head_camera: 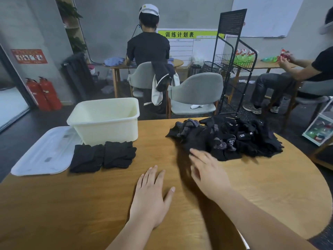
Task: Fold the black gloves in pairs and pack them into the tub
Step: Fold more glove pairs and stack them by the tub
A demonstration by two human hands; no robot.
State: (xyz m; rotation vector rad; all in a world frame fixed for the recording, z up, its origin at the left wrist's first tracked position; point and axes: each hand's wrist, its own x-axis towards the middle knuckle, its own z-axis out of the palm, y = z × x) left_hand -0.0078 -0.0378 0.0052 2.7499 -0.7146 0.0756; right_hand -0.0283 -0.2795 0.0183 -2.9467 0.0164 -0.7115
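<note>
A loose pile of black gloves (232,138) lies at the far right of the wooden table (90,204). Two folded glove pairs lie side by side in front of the tub, one on the left (86,157) and one on the right (118,154). The cream plastic tub (106,121) stands at the table's far left edge, and nothing shows inside it. My left hand (152,197) rests flat on the table with fingers spread. My right hand (207,170) hovers open just short of the pile's near edge, holding nothing.
The tub's white lid (43,154) lies flat to the left of the folded pairs. Beyond the table stand grey chairs (196,92), a black wire rack (232,65), and two other people at other tables. Red fire extinguishers (43,94) stand by the left wall.
</note>
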